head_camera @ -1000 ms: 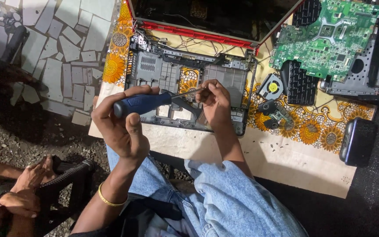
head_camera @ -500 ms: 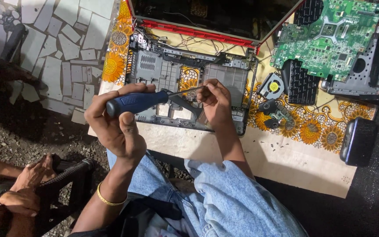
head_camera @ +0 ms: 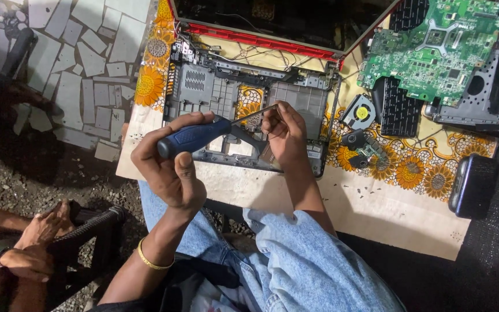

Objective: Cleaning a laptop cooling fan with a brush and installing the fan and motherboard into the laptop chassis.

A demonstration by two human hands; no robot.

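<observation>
Head: one screwdriver [head_camera: 194, 137], two hands.

The screwdriver [head_camera: 203, 134] tip is hidden between the fingers of the right hand [head_camera: 284, 132], so what it touches cannot be seen. The left hand [head_camera: 168, 167] covers part of the blue handle. The green board [head_camera: 434, 52] and the laptop lid [head_camera: 272, 23] are cut by the top edge. Another person's hands [head_camera: 33, 245] are cut by the left edge.
</observation>
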